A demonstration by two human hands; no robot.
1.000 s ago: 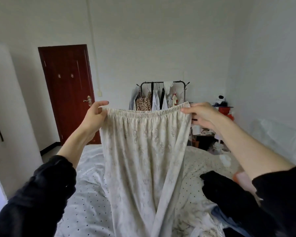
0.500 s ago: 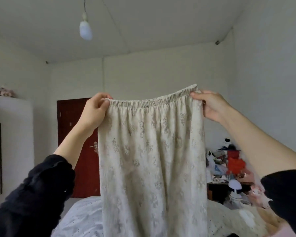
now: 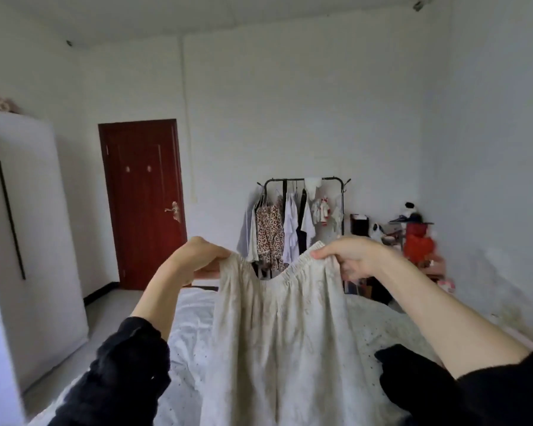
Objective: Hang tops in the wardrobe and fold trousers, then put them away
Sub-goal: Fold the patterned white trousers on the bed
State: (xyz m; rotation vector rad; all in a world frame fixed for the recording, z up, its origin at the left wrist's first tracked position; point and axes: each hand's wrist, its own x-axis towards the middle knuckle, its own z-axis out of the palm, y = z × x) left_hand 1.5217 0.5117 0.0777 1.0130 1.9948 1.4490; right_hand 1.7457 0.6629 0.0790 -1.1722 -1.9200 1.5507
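Left hand: the left hand (image 3: 202, 256) pinched one end of the elastic waistband, fingers curled round the cloth.
Right hand: the right hand (image 3: 350, 259) gripped the other end, fingertips folded over the gathered edge.
Trousers: the cream trousers (image 3: 277, 342) hung from both hands, waistband sagging between them, legs falling below the fingers over the bed (image 3: 191, 336).
Look: pale cream cloth with a faint printed pattern, softly creased.
Beside the right forearm: a black garment (image 3: 413, 382) lay on the bed.
Rack: beyond the fingers, a black clothes rack (image 3: 305, 181) held a leopard-print top, white tops and dark pieces.
Wardrobe: a white wardrobe (image 3: 28, 241) stood far left of the left hand, doors closed.
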